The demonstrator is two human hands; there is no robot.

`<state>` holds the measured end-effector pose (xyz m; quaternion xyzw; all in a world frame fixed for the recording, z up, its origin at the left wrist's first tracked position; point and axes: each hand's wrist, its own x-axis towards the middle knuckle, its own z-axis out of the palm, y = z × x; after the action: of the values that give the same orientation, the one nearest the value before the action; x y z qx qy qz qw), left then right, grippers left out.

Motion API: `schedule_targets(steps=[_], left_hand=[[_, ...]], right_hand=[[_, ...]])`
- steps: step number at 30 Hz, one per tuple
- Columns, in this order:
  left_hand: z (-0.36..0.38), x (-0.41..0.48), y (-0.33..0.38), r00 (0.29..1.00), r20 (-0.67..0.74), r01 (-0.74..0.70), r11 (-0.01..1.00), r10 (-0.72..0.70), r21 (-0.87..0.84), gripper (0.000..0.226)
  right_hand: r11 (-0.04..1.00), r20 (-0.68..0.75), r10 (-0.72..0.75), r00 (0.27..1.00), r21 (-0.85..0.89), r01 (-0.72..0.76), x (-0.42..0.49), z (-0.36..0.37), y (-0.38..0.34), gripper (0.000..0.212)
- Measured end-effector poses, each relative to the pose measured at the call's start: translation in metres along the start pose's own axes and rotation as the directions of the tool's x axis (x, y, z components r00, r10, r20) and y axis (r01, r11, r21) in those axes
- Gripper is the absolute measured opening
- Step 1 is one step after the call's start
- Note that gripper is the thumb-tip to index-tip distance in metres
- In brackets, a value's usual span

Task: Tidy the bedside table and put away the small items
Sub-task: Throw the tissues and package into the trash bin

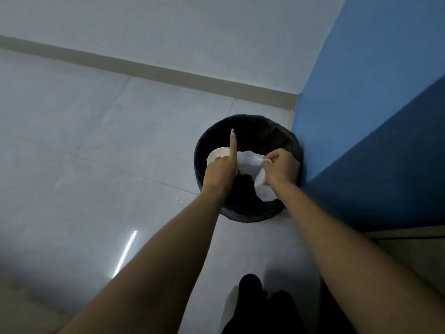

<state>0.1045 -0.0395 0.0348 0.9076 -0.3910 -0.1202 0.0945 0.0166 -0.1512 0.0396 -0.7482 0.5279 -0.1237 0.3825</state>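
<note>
A round black waste bin lined with a dark bag stands on the floor in the corner. Both my hands are over its mouth. My left hand holds a white paper cup with its lower fingers curled round it, while the index finger points straight out across the bin. My right hand pinches a crumpled white tissue; the tissue hangs down under that hand toward the bin's near rim. The bin's bottom is dark and I cannot see what lies in it.
A blue wall rises right beside the bin on the right. A white wall with a beige skirting board runs behind it. Glossy pale floor tiles spread to the left. My dark feet show at the bottom.
</note>
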Motion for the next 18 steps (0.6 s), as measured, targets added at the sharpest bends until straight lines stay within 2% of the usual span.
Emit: schedule_targets(steps=[2, 7, 11, 15, 18], left_hand=[[0.017, 0.010, -0.004, 0.999, 0.021, 0.029, 0.999, -0.029, -0.017, 0.093], [0.032, 0.007, -0.001, 0.999, 0.037, -0.016, 0.999, 0.015, 0.033, 0.099], [0.027, -0.008, -0.005, 1.000, -0.016, 0.019, 0.998, -0.018, 0.060, 0.094], [0.002, -0.042, 0.006, 0.996, -0.038, 0.079, 0.997, -0.079, -0.011, 0.086], [-0.022, -0.074, 0.024, 0.998, -0.035, 0.049, 0.999, -0.048, 0.011, 0.079]], right_hand=[[1.000, 0.049, 0.003, 0.999, -0.004, -0.002, 0.008, 0.014, 0.013, 0.017], [0.998, 0.139, -0.029, 0.990, -0.045, 0.036, 0.008, 0.020, 0.029, 0.032], [0.999, 0.135, -0.038, 0.990, -0.008, 0.040, -0.012, 0.007, 0.025, 0.025], [0.997, 0.119, -0.064, 0.991, 0.052, 0.058, -0.052, -0.025, 0.012, 0.016], [0.997, 0.134, -0.065, 0.989, 0.044, 0.060, -0.090, -0.059, 0.003, 0.019]])
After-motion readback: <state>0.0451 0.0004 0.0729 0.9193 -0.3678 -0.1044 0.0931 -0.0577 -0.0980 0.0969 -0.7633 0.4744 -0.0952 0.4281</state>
